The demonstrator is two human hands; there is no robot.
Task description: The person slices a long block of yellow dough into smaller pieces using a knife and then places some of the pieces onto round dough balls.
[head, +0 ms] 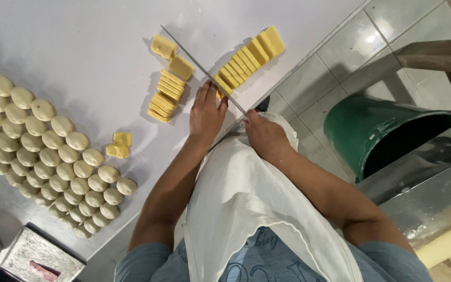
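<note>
My right hand (pixel 263 137) grips the handle of a long thin knife (pixel 204 69), whose blade lies slantwise across the white table (pixel 79 47). Lying flat beside the blade, my left hand (pixel 207 112) touches with its fingertips the near end of a row of yellow dough slices (pixel 249 56). On the other side of the blade lie a second stack of slices (pixel 165 95) and two loose blocks (pixel 173 57). A white apron (pixel 246 203) hangs down in front of me.
Several rows of round pale dough balls (pixel 53 151) fill the table's left side, with two small yellow pieces (pixel 120 146) beside them. A metal tray (pixel 40 256) sits at the bottom left. A green bin (pixel 377 133) stands on the tiled floor to the right, near a wooden bench (pixel 437 55).
</note>
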